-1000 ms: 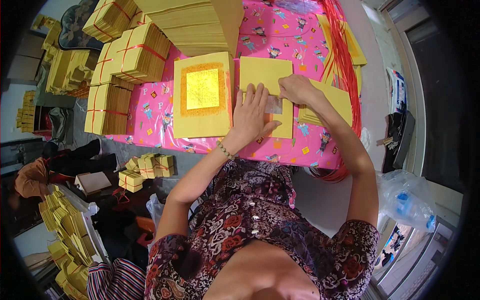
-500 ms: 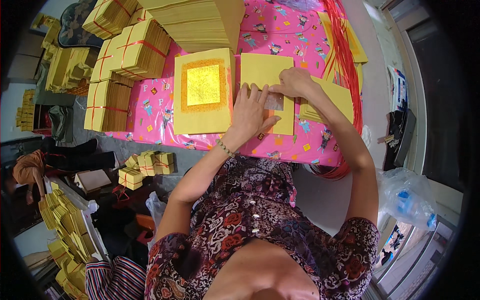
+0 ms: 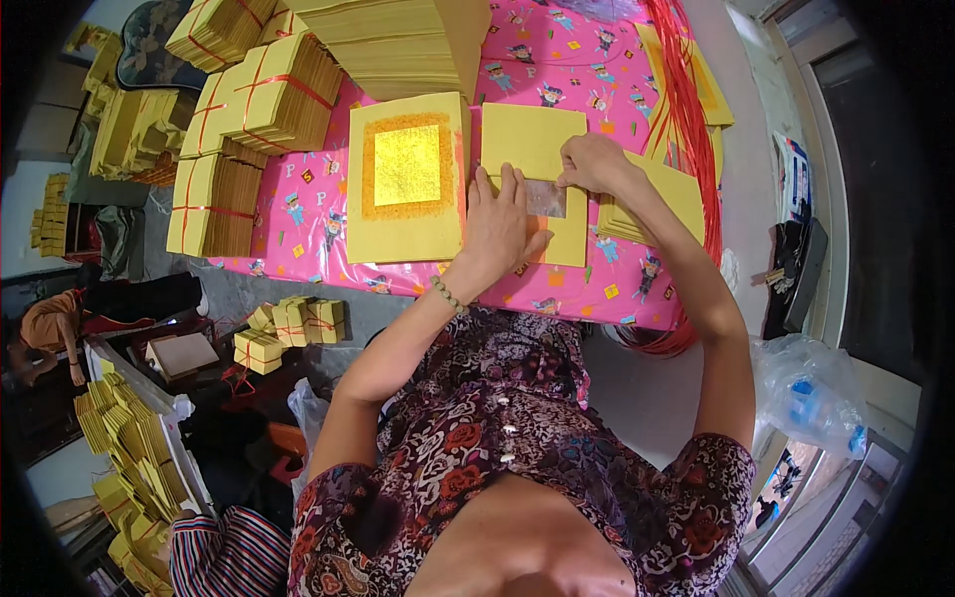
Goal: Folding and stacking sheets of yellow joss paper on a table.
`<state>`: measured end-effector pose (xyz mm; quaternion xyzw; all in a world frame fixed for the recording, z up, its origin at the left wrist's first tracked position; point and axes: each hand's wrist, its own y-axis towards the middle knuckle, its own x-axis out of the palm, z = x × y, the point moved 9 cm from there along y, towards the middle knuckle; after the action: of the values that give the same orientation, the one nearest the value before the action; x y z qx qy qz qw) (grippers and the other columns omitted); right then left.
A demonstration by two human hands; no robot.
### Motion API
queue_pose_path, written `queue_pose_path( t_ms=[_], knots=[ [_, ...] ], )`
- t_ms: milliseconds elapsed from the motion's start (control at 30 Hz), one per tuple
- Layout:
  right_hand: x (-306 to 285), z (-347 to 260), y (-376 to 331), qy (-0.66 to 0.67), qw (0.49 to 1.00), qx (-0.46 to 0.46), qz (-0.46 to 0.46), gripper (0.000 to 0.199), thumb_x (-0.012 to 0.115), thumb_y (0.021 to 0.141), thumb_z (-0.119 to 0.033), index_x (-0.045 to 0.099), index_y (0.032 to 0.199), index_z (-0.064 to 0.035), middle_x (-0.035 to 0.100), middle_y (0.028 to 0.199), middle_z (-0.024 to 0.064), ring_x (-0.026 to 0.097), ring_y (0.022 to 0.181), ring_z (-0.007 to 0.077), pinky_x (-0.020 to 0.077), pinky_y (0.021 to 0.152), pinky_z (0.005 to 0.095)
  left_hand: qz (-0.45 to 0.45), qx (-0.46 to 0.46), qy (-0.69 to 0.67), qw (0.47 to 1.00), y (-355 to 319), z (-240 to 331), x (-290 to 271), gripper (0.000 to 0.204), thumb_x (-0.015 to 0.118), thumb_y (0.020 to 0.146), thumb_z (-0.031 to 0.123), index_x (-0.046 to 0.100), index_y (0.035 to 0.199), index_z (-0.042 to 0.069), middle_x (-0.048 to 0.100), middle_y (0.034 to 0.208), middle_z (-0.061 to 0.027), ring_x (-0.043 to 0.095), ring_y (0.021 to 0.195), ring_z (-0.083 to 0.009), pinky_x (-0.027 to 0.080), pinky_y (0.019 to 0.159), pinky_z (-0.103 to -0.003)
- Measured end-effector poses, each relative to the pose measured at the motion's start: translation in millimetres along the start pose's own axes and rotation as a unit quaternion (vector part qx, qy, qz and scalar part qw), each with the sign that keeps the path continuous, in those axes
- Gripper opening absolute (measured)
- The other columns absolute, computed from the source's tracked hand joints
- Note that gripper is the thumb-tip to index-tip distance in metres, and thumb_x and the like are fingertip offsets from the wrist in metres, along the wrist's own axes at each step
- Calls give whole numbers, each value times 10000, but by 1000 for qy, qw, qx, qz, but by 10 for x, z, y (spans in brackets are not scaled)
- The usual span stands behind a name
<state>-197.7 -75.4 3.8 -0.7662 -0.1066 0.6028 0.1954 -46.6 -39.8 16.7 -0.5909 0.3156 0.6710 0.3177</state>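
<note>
A yellow paper sheet (image 3: pixel 533 139) lies in front of me with its far part folded over; a silvery patch (image 3: pixel 546 198) shows below the fold's edge. My left hand (image 3: pixel 493 221) rests flat on the sheet's left side, fingers stretched and thumb spread, a green bead bracelet at the wrist. At the right end of the fold my right hand (image 3: pixel 594 164) presses down with curled fingers, gripping the paper's edge. Left of the sheet lies a stack of yellow paper (image 3: pixel 358 239) topped by a shiny gold square in an orange border.
Yellow folded papers (image 3: pixel 662 199) lie to the right, beside hanging red strings (image 3: pixel 686 119). Tied yellow bundles (image 3: pixel 284 90) and a tall paper stack (image 3: pixel 398 50) stand on the pink patterned tablecloth (image 3: pixel 537 75). Other people sit at lower left near more bundles (image 3: pixel 293 323).
My right hand has slid right along the fold, away from my left fingertips, uncovering more of the silvery patch. My left hand stays nearly in place.
</note>
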Motion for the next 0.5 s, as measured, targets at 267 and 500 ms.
queue_pose_path(
  t_ms=[267,500],
  knots=[
    [19,78,1,41,999,-29,21,261,840,703,-211,674,797,-33,698,763,166,694,808,346,528,701,441,-45,-13,20,999,27,56,97,963,525,875,642,350,1425,-129,367,1441,-298,345,1300,-584,351,1070,-568],
    [-67,-59,-109,43,997,-49,32,300,842,689,-228,629,772,-34,682,773,143,676,810,350,512,702,446,-24,-18,8,1000,34,23,93,969,579,860,621,353,1408,-145,387,1394,-302,376,1274,-568,367,1062,-555]
  ],
)
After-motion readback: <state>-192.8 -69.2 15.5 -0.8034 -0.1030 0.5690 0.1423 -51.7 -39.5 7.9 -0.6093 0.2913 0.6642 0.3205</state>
